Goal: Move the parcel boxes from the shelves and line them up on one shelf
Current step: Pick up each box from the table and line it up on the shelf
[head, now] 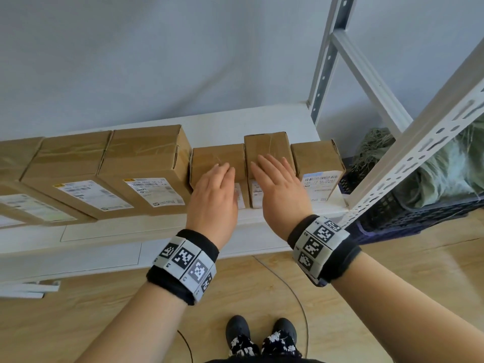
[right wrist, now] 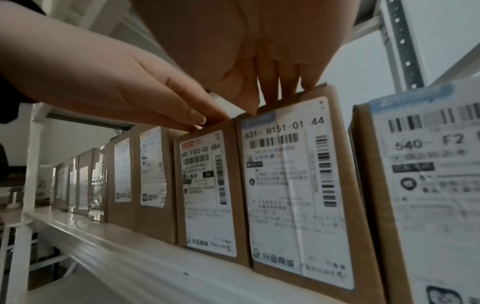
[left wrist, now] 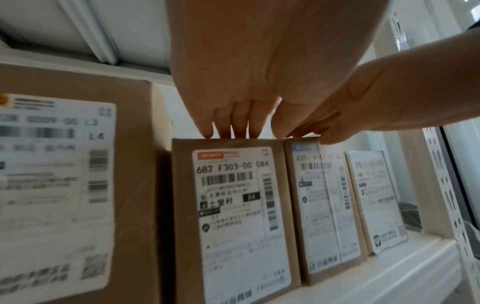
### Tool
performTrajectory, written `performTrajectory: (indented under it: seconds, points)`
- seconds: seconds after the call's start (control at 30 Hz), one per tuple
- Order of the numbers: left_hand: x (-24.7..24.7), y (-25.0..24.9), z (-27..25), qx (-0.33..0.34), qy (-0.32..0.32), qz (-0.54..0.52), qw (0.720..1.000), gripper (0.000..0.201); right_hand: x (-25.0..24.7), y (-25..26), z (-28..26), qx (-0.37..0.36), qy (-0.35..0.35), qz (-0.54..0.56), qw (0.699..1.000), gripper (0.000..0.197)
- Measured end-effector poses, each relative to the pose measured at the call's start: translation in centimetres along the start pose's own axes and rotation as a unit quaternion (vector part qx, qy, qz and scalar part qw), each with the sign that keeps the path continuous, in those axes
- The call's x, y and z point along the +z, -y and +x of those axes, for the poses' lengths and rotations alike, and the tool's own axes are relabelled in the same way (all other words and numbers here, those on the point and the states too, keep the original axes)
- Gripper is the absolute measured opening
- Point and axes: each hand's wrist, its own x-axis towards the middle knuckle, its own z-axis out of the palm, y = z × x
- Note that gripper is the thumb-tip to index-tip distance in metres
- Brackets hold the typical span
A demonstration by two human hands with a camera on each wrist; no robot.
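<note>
A row of brown parcel boxes is standing along one white shelf point(head: 110, 229), their printed labels facing the person. From nine o'clock toward three o'clock in the head view, the large boxes point(head: 146, 166) are sitting side by side, then three smaller ones: the box labelled 682 point(head: 217, 159), the taller box labelled 631 point(head: 267, 146) touching it, and the box labelled 540 point(head: 318, 159) just beside that, nearest the metal upright point(head: 408, 155) at three o'clock. Beyond that upright, a dark crate point(head: 408, 213) on the wooden floor is holding pale green sacking; what lies under the sacking cannot be made out. The left hand point(head: 213, 197) is lying flat, fingers straight and close together, fingertips point(left wrist: 226, 131) pressing on the top front edge of the box labelled 682 point(left wrist: 233, 216). The right hand point(head: 280, 187) is likewise spread flat, its fingers point(right wrist: 272, 90) resting straight on the top of the box labelled 631 point(right wrist: 293, 195). Neither hand is curling round anything; both are only touching the box tops, thumbs nearly meeting at twelve o'clock above the seam between the two boxes. Each wrist is wearing a black band with coded markers point(head: 187, 260).
</note>
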Motion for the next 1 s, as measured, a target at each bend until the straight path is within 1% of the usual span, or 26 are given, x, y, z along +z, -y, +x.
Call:
performTrajectory:
  seconds: [0.13,0.2,0.3,0.37,0.43,0.5,0.6,0.67,0.7,0.8,0.87,1.0]
  points:
    - [0.7,0.3,-0.5,0.013,-0.020,0.020,1.000,0.051,0.6,0.2,-0.3,0.000,-0.001,-0.020,1.000,0.058]
    - [0.7,0.4,-0.5,0.014,-0.013,0.026,0.999,0.053,0.6,0.2,-0.3,0.002,-0.006,-0.012,1.000,0.057]
    - [0.3,0.5,-0.5,0.012,0.014,0.013,1.000,0.053,0.5,0.4,-0.1,0.007,-0.021,-0.003,1.000,0.053]
    - [-0.2,0.6,-0.4,0.012,0.017,0.002,1.000,0.052,0.3,1.0,0.2,0.004,-0.031,0.006,1.000,0.051]
    - [-1.0,0.7,-0.4,0.014,-0.014,-0.007,1.000,0.049,0.2,1.8,0.7,-0.018,-0.034,0.012,0.999,0.048]
    - [-1.9,1.1,-0.7,0.015,-0.074,-0.011,0.997,0.044,0.2,2.7,1.3,-0.039,-0.024,0.018,0.999,0.046]
    - [-3.6,2.3,-1.3,0.001,-0.157,0.009,0.988,0.038,0.6,4.0,2.0,-0.065,-0.002,0.023,0.998,0.050]
    - [-4.3,3.5,-1.6,-0.020,-0.175,0.031,0.984,0.038,1.1,4.8,2.4,-0.078,0.016,0.019,0.997,0.053]
    - [-4.5,4.1,-1.8,-0.037,-0.166,0.040,0.985,0.040,1.3,5.1,2.5,-0.083,0.026,0.019,0.996,0.054]
    - [-4.4,5.2,-2.3,-0.091,-0.108,0.053,0.989,0.045,1.8,5.9,2.6,-0.093,0.067,0.010,0.993,0.057]
    - [-4.1,5.5,-2.6,-0.097,-0.090,0.058,0.990,0.049,2.0,6.1,2.4,-0.093,0.077,-0.004,0.993,0.056]
    - [-3.7,5.6,-2.8,-0.088,-0.085,0.072,0.990,0.054,2.5,6.1,2.3,-0.083,0.057,-0.013,0.995,0.052]
